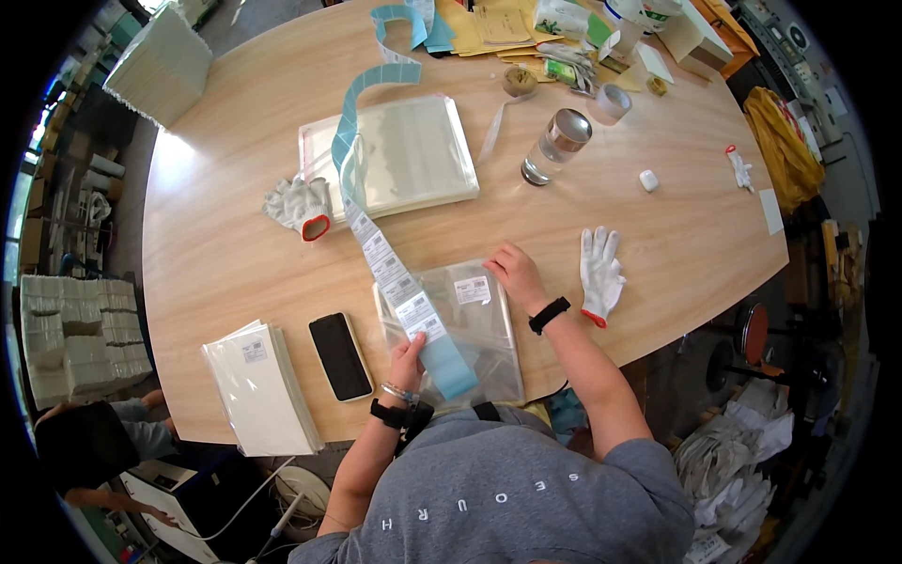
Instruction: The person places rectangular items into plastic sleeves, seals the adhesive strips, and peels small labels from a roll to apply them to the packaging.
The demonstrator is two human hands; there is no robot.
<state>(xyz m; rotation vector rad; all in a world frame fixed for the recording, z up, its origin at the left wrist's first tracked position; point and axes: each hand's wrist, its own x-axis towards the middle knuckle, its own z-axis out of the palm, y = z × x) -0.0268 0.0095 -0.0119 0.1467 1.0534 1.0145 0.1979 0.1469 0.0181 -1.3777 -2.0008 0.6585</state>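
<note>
**Hands on label strip and clear bags at table's near edge**

Left hand (408,355) lies on the lower end of the label strip (395,277), fingers curled lightly over its bare blue tail, pinning it against the stack of clear bags (474,329); a full pinch cannot be confirmed. Right hand (515,273) rests fingertips-down at the stack's 1 o'clock corner, fingers bent and closed around nothing, just beside a white label (473,289) stuck on the top bag.

The stack sits at the near edge of the wooden table (676,235), directly before the person. The strip runs from the stack toward 11 o'clock, loops over a larger pile of clear bags (413,155), and continues to the far edge.

Around the stack:
- 3 o'clock: white work glove (599,273), flat, just beside the right wrist.
- 9 o'clock: black phone (340,355), face up; beyond it a pile of white packets (263,390).
- 10 o'clock: crumpled glove (299,205), red-cuffed, touching the larger pile.
- 1 o'clock: clear glass cylinder (556,146), well apart; tape rolls (613,100) and papers beyond.

Another person (94,442) shows at the lower left.
</note>
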